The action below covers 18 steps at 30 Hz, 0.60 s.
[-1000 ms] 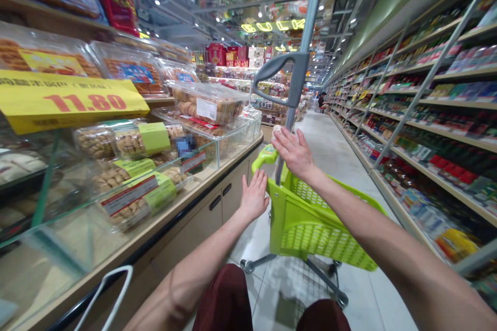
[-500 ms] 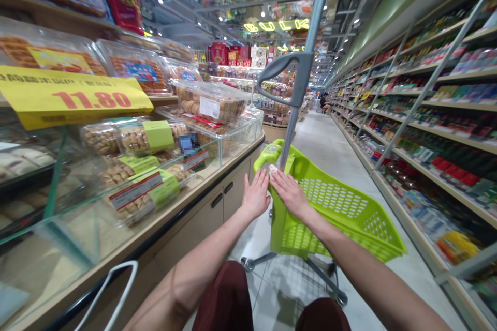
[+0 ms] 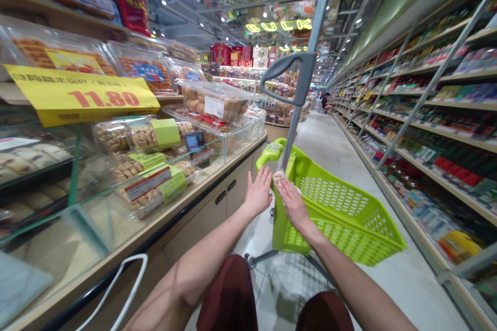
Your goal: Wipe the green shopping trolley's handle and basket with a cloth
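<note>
A green shopping cart (image 3: pixel 345 207) stands in front of me, a grey pole (image 3: pixel 306 77) rising at its near end. My right hand (image 3: pixel 294 204) lies nearly flat over a small white cloth or tissue (image 3: pixel 278 178), pressing it on the cart's top edge near the pole's foot. My left hand (image 3: pixel 258 194) is beside it on the left, fingers spread with nothing in them, near the cart's green handle (image 3: pixel 269 152). Whether its fingertips touch the cart is hard to tell.
On the left, a glass-edged counter (image 3: pixel 209 176) holds packaged pastries (image 3: pixel 147 134) under a yellow price sign (image 3: pixel 85 95). Stocked shelves (image 3: pixel 446 129) line the right side. A white loop-shaped handle (image 3: pixel 132 289) is at the lower left. Far down the aisle a person (image 3: pixel 324 102) is visible.
My right hand has moved slightly right with the white cloth, away from my left hand, and more of the cloth shows. My left hand's fingers are more spread. The view has shifted slightly.
</note>
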### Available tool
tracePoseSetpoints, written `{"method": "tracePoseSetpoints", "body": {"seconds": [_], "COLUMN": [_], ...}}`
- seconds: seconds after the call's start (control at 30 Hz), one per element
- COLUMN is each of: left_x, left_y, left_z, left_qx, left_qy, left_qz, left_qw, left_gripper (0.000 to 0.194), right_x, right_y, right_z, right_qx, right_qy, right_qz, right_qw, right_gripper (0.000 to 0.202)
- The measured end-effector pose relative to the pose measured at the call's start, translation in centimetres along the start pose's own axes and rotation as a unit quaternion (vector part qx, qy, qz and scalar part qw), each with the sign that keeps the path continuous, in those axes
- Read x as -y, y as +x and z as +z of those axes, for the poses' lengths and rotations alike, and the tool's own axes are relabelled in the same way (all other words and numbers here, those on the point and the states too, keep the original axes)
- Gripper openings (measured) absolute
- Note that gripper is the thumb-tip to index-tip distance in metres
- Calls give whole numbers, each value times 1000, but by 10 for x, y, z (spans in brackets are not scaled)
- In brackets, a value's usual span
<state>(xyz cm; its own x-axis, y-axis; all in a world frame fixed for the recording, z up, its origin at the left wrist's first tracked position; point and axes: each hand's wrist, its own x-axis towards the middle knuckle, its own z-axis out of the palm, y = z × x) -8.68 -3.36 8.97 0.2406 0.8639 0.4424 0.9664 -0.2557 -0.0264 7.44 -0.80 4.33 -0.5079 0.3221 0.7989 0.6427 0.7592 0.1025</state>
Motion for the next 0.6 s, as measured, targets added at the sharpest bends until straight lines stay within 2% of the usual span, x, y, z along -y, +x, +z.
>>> {"method": "tracePoseSetpoints", "body": {"seconds": [0.2, 0.4, 0.53, 0.6], "left_x": [1, 6, 9, 7], "left_y": [-2, -6, -10, -14], "left_z": [0, -7, -12, -14], "left_qx": [0, 7, 11, 1], "left_qy": [9, 22, 1, -64], "left_qz": [7, 24, 18, -11], "left_qw": [1000, 999, 1000, 998], "left_gripper": [66, 64, 64, 63], "right_x": [12, 22, 36, 45], "right_y": [-8, -23, -32, -31], "right_z": [6, 9, 7, 2], "right_qx": [-23, -16, -22, -44], "right_qy": [2, 37, 122, 162], "right_qz": [17, 47, 125, 192], "right_qw": [1000, 998, 984, 967], "right_gripper": [62, 62, 60, 57]}}
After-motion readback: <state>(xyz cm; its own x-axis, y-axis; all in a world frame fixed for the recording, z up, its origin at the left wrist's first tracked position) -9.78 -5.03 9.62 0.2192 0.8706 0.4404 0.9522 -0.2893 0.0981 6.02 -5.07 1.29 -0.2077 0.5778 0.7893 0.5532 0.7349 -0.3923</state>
